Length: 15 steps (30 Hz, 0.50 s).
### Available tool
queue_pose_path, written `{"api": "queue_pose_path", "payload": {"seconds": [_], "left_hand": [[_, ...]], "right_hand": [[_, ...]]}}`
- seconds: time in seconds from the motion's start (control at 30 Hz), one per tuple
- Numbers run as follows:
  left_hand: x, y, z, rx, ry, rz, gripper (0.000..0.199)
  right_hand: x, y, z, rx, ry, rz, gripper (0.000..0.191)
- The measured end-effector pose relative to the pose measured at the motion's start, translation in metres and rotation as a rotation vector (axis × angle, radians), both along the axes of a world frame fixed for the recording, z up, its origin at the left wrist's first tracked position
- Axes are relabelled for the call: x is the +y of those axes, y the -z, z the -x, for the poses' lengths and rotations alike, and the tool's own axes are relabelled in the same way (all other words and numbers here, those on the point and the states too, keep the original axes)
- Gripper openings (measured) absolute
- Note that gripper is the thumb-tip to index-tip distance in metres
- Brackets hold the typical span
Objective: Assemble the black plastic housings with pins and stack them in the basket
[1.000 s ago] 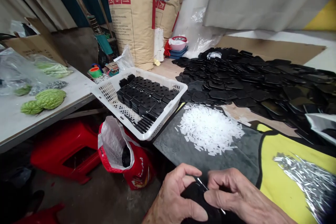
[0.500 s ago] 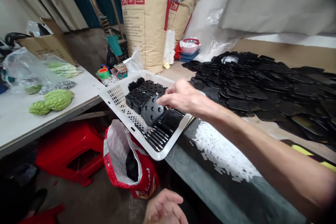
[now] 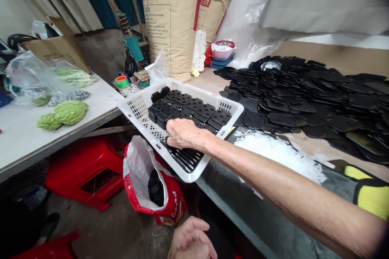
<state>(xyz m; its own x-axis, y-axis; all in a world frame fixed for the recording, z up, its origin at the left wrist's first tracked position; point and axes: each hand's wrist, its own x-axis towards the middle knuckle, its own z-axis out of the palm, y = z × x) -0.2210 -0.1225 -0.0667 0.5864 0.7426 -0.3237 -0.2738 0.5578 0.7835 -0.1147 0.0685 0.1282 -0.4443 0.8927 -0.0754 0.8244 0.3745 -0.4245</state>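
My right hand [image 3: 184, 134] reaches in from the right and rests, fingers curled, on the near end of the rows of black perforated pads [image 3: 194, 109] in a white plastic basket [image 3: 232, 107]. Whether it holds a pad is hidden. The pads lie in overlapping rows, and the basket's slotted floor shows near my hand. My left hand [image 3: 191, 238] sits low at the bottom edge, fingers curled, with nothing visible in it.
A large heap of black pads [image 3: 306, 105] covers the bench right of the basket, beside a white pile of small plastic pieces [image 3: 273, 149]. A red-and-white sack [image 3: 142, 178] and red stool [image 3: 88, 174] stand below. Bitter melons [image 3: 65, 114] lie on the left table.
My right hand has moved down toward the basket's near end, and the pad it carried above the basket no longer shows. My left hand sits slightly lower, its fingers more closed.
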Motion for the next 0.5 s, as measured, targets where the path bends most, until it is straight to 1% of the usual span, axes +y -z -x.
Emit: {"api": "queue_pose_path", "payload": {"seconds": [0.07,0.2,0.37,0.5], "left_hand": [[-0.001,0.000,-0.001,0.017,0.015,0.002,0.052],[-0.005,0.000,-0.007,0.063,0.045,-0.008,0.052],[-0.004,-0.007,-0.014,0.088,0.039,0.004,0.047],[-0.004,-0.010,-0.014,0.086,0.039,0.016,0.043]], "right_hand": [[-0.001,-0.002,0.001,-0.070,-0.038,0.021,0.009],[-0.004,-0.005,0.002,-0.133,-0.039,0.038,0.015],[0.002,-0.001,0.005,-0.143,-0.008,0.062,0.024],[0.006,0.003,0.007,-0.128,0.009,0.065,0.028]]}}
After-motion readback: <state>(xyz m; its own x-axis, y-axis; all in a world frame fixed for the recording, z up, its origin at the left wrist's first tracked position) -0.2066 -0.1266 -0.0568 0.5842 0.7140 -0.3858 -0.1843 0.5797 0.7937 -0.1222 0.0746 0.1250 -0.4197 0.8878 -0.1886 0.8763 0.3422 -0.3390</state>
